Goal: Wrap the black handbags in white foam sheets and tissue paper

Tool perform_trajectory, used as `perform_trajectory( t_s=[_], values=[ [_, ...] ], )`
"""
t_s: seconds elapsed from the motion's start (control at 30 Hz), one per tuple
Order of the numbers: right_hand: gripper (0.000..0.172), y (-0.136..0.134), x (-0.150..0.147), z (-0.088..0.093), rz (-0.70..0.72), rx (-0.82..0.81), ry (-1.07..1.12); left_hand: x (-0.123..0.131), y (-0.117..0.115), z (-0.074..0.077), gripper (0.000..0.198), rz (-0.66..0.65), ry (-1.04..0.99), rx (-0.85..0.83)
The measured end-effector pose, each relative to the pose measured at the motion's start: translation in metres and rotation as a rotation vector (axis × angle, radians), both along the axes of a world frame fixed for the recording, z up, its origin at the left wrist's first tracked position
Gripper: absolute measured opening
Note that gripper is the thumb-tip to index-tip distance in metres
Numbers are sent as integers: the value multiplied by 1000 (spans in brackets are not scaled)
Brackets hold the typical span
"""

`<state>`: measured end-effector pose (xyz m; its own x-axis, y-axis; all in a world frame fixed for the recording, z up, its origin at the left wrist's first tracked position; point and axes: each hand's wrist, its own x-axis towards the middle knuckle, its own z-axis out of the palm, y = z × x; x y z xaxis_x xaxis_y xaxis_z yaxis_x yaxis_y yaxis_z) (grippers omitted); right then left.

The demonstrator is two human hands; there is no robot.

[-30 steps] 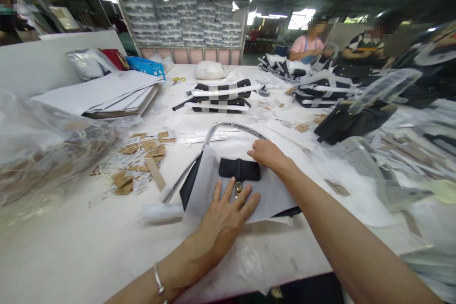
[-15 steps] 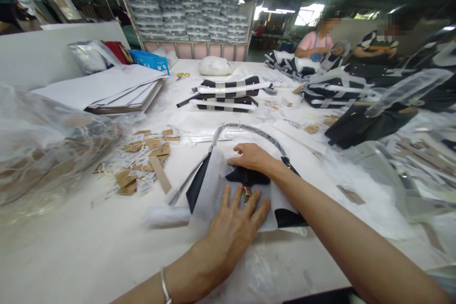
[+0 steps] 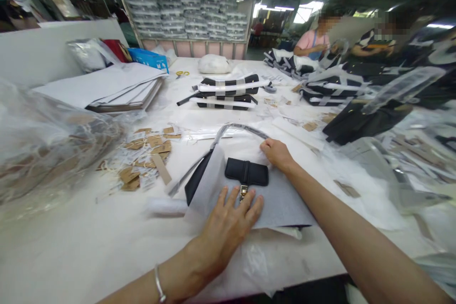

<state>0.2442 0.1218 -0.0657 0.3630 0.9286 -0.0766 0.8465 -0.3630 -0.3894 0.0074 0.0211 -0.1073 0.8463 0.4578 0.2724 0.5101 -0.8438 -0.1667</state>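
Note:
A black handbag (image 3: 196, 181) lies on the table under a sheet of pale tissue paper (image 3: 281, 199). Its dark flap tab (image 3: 261, 173) and gold clasp (image 3: 243, 192) show through an opening in the sheet. Spread flat on the paper just below the clasp is my left hand (image 3: 231, 225), fingers apart. My right hand (image 3: 277, 153) is closed at the upper right of the bag, pinching the tissue paper beside the plastic-wrapped handle (image 3: 228, 128). The fingertips of that hand are partly hidden.
Loose brown tags (image 3: 162, 147) lie left of the bag, near a large clear plastic bag (image 3: 53, 142). Beyond are two stacked wrapped black bags (image 3: 228, 86), yellow scissors (image 3: 182, 73) and a paper stack (image 3: 107, 85). More bags (image 3: 363, 118) crowd the right; two people sit behind them.
My right hand has moved from over the flap tab to the right, drawing the tissue over the bag's lower right corner. The tab now lies uncovered. My left hand has stayed nearly in place.

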Motion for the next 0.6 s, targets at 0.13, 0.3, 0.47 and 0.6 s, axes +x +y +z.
perform_trajectory(
  t_s=[0.13,0.3,0.47,0.6],
  values=[
    [30,-9,5,-7,-36,23,56,-19,1,-3,43,-18,-7,42],
    [29,-19,13,-3,68,-38,190,-39,3,-7,46,-35,11,71],
    [53,-23,5,8,358,-125,272,-40,5,-11,46,-53,13,96],
    [63,-21,-11,11,381,-124,55,-39,5,-15,46,-48,18,105]
  ],
)
